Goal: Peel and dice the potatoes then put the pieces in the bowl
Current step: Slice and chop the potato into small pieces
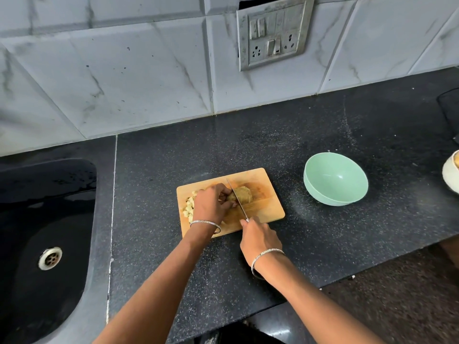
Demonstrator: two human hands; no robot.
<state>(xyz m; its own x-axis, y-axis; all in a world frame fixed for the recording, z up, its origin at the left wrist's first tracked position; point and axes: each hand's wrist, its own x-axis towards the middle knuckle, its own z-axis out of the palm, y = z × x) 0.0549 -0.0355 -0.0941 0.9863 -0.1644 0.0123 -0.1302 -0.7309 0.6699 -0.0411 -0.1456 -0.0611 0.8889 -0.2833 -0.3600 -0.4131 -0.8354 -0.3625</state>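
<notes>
A wooden cutting board [268, 207] lies on the black counter. On it rests a peeled potato [244, 196], sliced into thin layers. My left hand [211, 206] holds the potato's left end from above. My right hand [259, 240] grips the handle of a knife [237, 198], and the blade stands across the potato. A small heap of diced potato pieces [188, 208] lies at the board's left edge, partly hidden behind my left hand. A mint-green bowl [335, 178] stands to the right of the board, with nothing in it.
A black sink [47, 232] with a metal drain is set into the counter at the left. At the right edge of the view a white vessel [450, 176] shows partly. The tiled wall behind carries a switch panel [273, 31]. The counter's front edge runs near my right forearm.
</notes>
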